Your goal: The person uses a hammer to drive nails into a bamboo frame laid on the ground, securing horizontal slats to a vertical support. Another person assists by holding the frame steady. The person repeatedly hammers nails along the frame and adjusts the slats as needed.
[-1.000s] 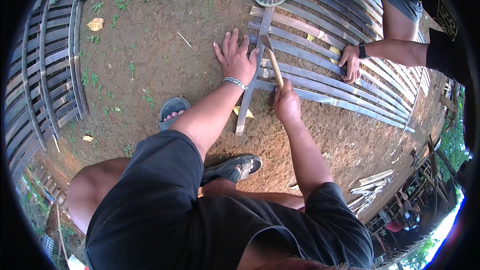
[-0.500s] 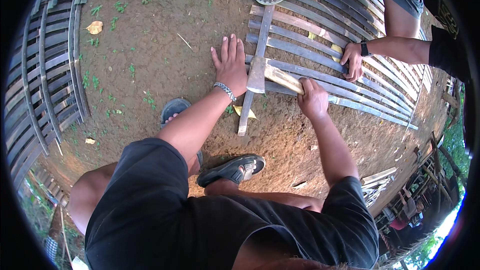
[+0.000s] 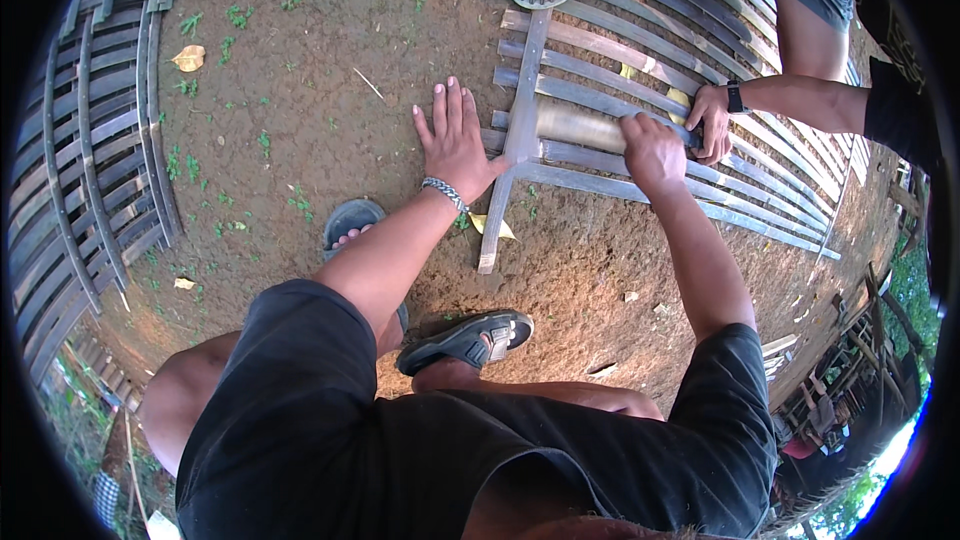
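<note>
Your right hand [image 3: 655, 152] is closing around the wooden handle of a short hatchet [image 3: 578, 127], which is pointing leftward from your fist and blurring with motion. The blurred head is coming over a long, flat, grey wooden crosspiece [image 3: 529, 65]; you can't tell from here whether it is touching the wood.

That crosspiece is lying between your two hands, its long axis running away from your body, with the far end leaning to the right. The hatchet handle is running roughly across it. Your left hand [image 3: 455, 145] is sitting nearer to it, just off its left edge, while your right hand is staying well apart on the other side.

Your left hand is spreading open, palm down, its fingers pointing away from you and its thumb reaching toward the crosspiece close to the blurred head. Whether the thumb is touching the wood is hard to tell.

From the crosspiece, a panel of narrow grey-brown slats [image 3: 590, 96] is stretching off to the right, under and beyond your right hand. Across those slats, a co-worker's hand [image 3: 712, 123] is resting just beyond your right fist. A yellow dry leaf [image 3: 500, 227] is lying beside the crosspiece's near end.
</note>
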{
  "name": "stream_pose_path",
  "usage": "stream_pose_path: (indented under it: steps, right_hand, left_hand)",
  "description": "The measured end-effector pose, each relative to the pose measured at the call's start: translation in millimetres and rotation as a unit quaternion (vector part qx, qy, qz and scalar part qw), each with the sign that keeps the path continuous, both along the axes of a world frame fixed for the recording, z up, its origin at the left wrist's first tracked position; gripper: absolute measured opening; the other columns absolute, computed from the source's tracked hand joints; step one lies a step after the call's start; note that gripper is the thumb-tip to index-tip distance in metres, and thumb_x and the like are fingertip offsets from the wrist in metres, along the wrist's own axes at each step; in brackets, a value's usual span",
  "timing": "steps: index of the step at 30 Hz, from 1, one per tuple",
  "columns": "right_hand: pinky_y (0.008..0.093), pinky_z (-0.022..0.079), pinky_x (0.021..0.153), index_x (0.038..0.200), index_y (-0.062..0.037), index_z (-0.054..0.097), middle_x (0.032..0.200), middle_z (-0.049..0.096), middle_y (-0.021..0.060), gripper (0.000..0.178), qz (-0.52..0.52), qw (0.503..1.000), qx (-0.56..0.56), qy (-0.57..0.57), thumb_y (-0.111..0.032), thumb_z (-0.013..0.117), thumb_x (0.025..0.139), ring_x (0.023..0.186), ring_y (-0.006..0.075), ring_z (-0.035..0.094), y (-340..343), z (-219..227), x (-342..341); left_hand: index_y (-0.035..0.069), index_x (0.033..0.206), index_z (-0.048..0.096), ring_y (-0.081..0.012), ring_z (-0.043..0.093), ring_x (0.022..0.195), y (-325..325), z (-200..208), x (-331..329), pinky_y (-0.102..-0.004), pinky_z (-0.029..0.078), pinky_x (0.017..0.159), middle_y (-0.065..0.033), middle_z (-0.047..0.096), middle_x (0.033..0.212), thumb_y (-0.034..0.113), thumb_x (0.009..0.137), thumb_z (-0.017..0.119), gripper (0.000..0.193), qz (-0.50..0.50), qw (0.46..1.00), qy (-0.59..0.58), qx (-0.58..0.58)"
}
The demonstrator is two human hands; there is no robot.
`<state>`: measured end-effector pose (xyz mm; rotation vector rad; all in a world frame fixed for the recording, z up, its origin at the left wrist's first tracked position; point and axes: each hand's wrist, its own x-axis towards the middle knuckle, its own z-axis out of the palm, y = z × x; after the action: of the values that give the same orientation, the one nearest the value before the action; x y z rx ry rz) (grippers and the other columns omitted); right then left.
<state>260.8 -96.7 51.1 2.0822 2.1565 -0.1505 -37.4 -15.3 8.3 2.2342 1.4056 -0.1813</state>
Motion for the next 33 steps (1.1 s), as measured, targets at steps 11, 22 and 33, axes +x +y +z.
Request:
stream_pose_path:
  steps: [11,22,33]
  right_hand:
    - [0.0444,0.056,0.076,0.099,-0.0136,0.063,0.094,0.066,0.0077,0.017,-0.076,0.996,-0.032,0.022,-0.008,0.062,0.083,0.087,0.0301,0.07,-3,7,-7]
    - [0.0417,0.055,0.07,0.129,0.0008,0.049,0.098,0.067,0.0225,0.034,-0.228,0.756,0.253,0.559,-0.009,0.059,0.097,0.072,0.0372,0.065,-74,3,-108]
    - [0.0532,0.055,0.076,0.119,0.0004,0.052,0.101,0.068,0.0301,0.028,-0.28,0.864,0.159,0.387,-0.018,0.06,0.1,0.092,0.0477,0.069,-66,2,-119]
  left_hand:
    - [-0.007,0.157,0.021,-0.0372,-0.002,0.157,2,-2,0,-0.0639,-0.006,0.121,-0.023,0.007,0.169,0.074,0.076,0.068,0.124,-0.015,1.0,0.007,0.006]
    - [-0.006,0.157,0.021,-0.0364,-0.003,0.157,-5,-10,-5,-0.0634,-0.007,0.121,-0.0218,0.007,0.169,0.081,0.076,0.062,0.127,-0.004,0.999,-0.026,0.031]
    - [-0.008,0.156,0.023,-0.0382,0.001,0.157,-2,-14,-6,-0.0644,-0.005,0.121,-0.0241,0.012,0.168,0.081,0.076,0.062,0.126,-0.001,0.997,-0.048,0.057]
